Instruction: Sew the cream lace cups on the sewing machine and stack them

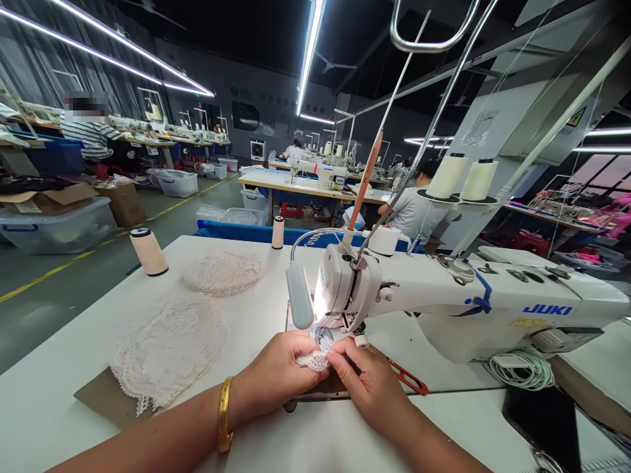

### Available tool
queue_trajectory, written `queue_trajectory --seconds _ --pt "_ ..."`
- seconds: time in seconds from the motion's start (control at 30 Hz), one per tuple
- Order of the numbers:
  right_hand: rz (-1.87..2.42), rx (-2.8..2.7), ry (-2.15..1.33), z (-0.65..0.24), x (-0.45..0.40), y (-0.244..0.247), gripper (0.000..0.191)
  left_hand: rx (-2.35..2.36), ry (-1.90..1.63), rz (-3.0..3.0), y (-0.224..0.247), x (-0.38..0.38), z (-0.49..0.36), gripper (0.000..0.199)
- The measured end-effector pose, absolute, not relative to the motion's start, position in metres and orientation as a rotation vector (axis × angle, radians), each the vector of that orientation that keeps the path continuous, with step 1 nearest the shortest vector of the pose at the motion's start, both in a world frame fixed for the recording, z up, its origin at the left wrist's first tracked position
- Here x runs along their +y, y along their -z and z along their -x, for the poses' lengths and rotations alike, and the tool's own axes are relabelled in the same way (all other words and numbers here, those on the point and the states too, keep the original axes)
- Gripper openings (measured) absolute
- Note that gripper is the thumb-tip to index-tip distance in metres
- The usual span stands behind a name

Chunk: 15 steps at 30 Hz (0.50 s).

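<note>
1. Between the fingers (304, 338) of the left hand (276, 371), drawn narrow, held the nine o'clock side of a bunched piece of white lace (314, 360).
2. With the right hand (372, 384), pinched the same piece from about four o'clock, thumb and fingertips nearly together.
3. Lay directly between the two hands, in contact with both, the visible lower edge running roughly from nine to three; rose at the back toward twelve o'clock, close under the head of the sewing machine (340, 289). Could not tell whether under the presser foot, nor which hand was nearer the needle.
4. Hung just beyond the left hand, near twelve o'clock: a lamp (300, 295).
5. Lay on the counter (261, 427), at nine to ten o'clock from the left hand: a large lace stack (170, 351), with a smaller lace pile (224, 274) near eleven.
6. Rested just past the right hand, near two o'clock: an orange-red tool (409, 378).
</note>
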State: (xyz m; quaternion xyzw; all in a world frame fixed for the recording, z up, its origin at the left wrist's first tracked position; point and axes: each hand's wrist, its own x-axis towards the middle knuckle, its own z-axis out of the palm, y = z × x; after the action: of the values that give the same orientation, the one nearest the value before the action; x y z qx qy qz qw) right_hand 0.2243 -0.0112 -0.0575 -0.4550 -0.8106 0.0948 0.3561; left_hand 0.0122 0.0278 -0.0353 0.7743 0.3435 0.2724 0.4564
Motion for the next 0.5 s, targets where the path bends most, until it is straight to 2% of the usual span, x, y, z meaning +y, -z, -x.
queue_trajectory --seconds 0.13,0.2,0.5 --pt "0.987 -2.396 -0.119 -0.230 -0.016 0.052 0.035 0.671 -0.809 -2.396 0.046 0.015 -0.006 0.028" --pt "0.957 -2.496 -0.084 -0.232 -0.019 0.049 0.033 0.679 -0.889 -2.561 0.054 0.009 -0.002 0.026" --pt "1.010 -2.522 -0.038 -0.235 -0.015 0.054 0.031 0.674 -0.966 -2.614 0.063 0.010 0.000 0.024"
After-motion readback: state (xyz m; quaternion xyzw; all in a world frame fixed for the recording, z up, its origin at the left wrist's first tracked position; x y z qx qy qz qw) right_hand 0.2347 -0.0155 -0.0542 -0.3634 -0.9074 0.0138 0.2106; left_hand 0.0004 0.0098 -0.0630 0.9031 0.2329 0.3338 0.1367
